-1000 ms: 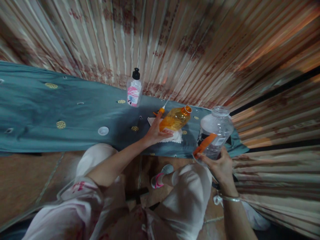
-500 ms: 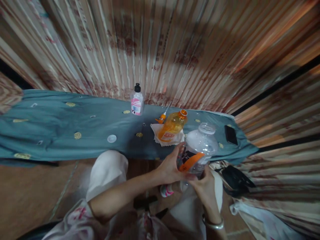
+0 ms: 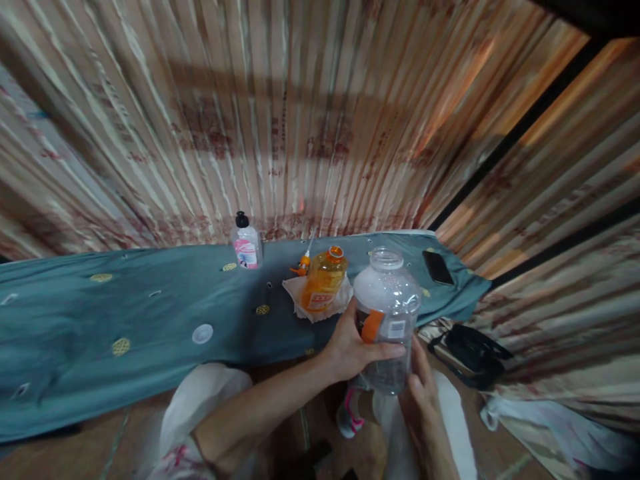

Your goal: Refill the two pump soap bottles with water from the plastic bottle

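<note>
A large clear plastic bottle (image 3: 390, 293) with an orange and dark label stands upright between my hands, its mouth uncapped. My left hand (image 3: 353, 347) wraps round its left side, thumb across the front. On its lower right side, my right hand (image 3: 420, 383) grips it, with some fingers hidden behind. Just beyond, an orange bottle (image 3: 324, 283) of amber liquid rests on a pale cloth (image 3: 343, 300), its neck open. Behind that lies an orange pump top (image 3: 303, 265) with a thin tube. Farther left is a clear bottle (image 3: 247, 247) with a pink label and black cap.
A teal patterned cloth (image 3: 165, 313) covers the long low surface ahead. On it lie a round white lid (image 3: 203, 334) and a black phone (image 3: 438, 267). A dark bag (image 3: 475, 353) sits below right. Curtains (image 3: 280, 133) hang behind, beside black poles.
Both hands have turned the clear bottle, so a barcode now faces me and less of the dark label shows. My view has tilted up and shifted right.
</note>
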`<state>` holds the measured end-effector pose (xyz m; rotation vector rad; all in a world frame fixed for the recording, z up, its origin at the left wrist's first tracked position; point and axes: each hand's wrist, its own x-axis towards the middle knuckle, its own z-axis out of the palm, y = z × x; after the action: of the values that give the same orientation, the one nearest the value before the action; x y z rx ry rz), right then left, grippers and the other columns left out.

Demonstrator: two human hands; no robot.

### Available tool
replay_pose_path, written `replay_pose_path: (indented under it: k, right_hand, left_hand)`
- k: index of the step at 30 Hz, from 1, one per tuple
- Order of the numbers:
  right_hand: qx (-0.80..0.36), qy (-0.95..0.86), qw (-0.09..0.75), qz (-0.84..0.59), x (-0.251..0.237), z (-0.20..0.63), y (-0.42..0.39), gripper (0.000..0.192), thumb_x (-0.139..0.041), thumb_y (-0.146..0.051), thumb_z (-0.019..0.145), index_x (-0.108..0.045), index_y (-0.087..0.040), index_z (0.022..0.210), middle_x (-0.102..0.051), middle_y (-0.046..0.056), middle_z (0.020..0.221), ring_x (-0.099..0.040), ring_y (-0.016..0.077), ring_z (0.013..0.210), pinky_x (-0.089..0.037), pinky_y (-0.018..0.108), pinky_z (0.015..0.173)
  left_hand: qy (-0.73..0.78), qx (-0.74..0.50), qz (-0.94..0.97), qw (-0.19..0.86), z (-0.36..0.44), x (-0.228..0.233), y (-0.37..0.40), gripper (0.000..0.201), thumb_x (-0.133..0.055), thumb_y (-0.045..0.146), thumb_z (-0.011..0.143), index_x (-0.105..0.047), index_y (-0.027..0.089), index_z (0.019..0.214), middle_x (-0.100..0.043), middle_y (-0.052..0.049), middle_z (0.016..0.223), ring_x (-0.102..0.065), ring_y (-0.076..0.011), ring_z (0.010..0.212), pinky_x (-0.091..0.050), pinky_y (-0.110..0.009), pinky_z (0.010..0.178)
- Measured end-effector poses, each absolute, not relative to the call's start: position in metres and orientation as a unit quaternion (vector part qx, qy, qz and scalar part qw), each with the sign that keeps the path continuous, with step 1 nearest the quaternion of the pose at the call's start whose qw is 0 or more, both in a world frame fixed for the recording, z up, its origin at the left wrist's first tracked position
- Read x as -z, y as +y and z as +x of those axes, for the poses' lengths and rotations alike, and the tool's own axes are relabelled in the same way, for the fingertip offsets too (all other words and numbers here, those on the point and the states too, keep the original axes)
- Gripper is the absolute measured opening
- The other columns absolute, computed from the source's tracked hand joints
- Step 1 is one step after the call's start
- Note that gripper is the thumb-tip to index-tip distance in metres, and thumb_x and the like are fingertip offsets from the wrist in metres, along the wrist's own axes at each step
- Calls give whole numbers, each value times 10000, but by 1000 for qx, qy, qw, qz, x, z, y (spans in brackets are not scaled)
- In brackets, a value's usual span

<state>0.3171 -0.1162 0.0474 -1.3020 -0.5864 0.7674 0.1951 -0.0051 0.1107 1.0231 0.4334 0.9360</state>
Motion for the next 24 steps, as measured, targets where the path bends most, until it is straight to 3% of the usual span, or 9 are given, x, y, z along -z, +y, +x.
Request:
replay_pose_path:
  k: [3, 7, 12, 18, 24]
  right_hand:
    - [-444, -165, 720, -508, -33, 317, -118, 588, -743, -756, 637, -770, -315, 1025, -777, 98, 1130, -668, 366, 1205, -550, 592, 1008]
    - [-505, -129, 725, -451, -22, 315, -108, 603, -703, -765, 690, -754, -331, 1106, -798, 89, 1029, -717, 348, 1091, -542, 659, 967]
    - [-484, -138, 739, -448, -26, 321, -94, 348, -701, -600, 807, -778, -322, 1002, -805, 39, 956, -757, 273, 902, -597, 578, 905]
    - [-436, -172, 727, -502, -50, 346, -74, 385, -641, -637, 830, -773, -300, 962, -805, 32, 970, -759, 264, 839, -624, 519, 835]
    - [-396, -149, 731, -536, -60, 362, -58, 364, -670, -627, 806, -745, -305, 957, -803, 4, 954, -745, 237, 774, -637, 446, 697]
  left_hand:
    - [180, -413, 459, 765, 203, -115, -3, 831, -971, 383, 491, -567, 195, 1191, -700, -83, 1115, -666, -293, 1029, -522, -472, 973]
    - [171, -411, 460, 768, 209, -112, -3, 828, -973, 378, 485, -572, 204, 1187, -693, -90, 1174, -649, -316, 1124, -495, -487, 1038]
    - [157, -400, 473, 769, 206, -112, 3, 936, -937, 423, 564, -489, 232, 1364, -662, -104, 1269, -639, -321, 1170, -484, -512, 1077]
    - [170, -375, 544, 731, 198, -110, 20, 697, -790, 487, 765, -530, 204, 1346, -613, -138, 1378, -573, -348, 1300, -445, -528, 1137]
    - [153, -370, 510, 762, 208, -102, 31, 615, -780, 531, 757, -583, 202, 1238, -666, -118, 1291, -679, -309, 1136, -567, -446, 987]
